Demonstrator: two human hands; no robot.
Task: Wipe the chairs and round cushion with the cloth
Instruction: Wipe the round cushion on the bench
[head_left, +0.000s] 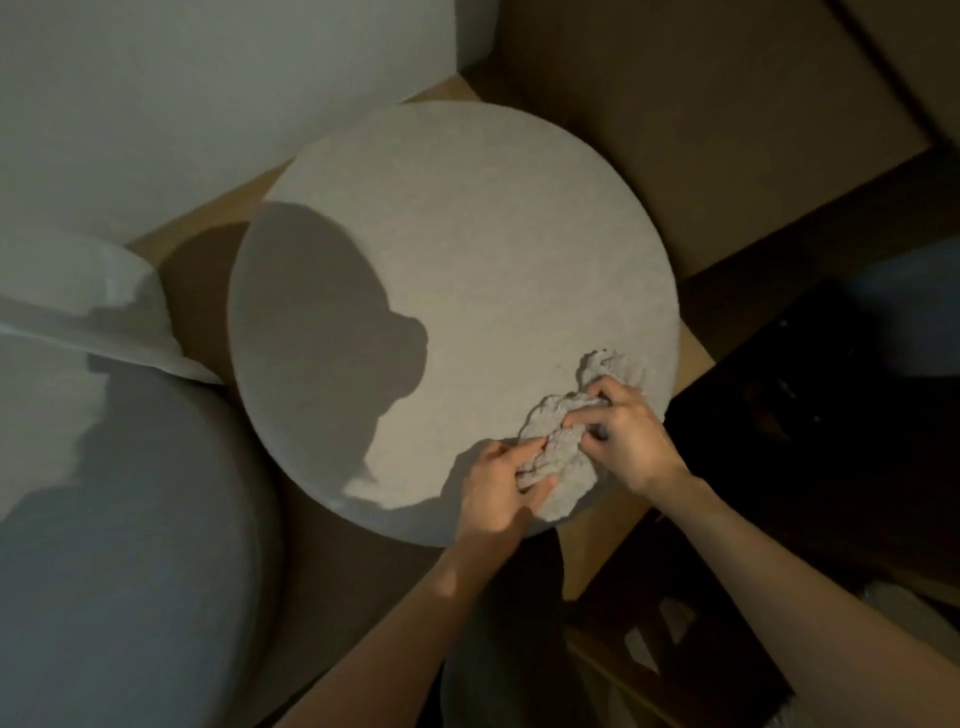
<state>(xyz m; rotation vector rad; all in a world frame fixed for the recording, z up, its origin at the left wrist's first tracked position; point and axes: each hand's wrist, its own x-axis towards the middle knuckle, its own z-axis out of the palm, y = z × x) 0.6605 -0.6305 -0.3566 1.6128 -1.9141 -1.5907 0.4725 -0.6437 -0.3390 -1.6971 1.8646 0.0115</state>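
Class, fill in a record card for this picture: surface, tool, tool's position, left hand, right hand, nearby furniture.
Surface: round cushion, pale, its flat top facing the camera
Tool: cloth, pale grey, crumpled
Tool's position: on the cushion's top, by its near right edge
Left hand: left hand pinches the cloth's near part
Right hand: right hand grips the cloth's middle, fingers curled
Nearby furniture: chair, pale, left of the cushion

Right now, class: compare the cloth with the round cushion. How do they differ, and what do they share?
The cloth is crumpled; the round cushion is flat and smooth. The cloth is small, covering only a patch near the round cushion's edge. Both are pale grey-beige.
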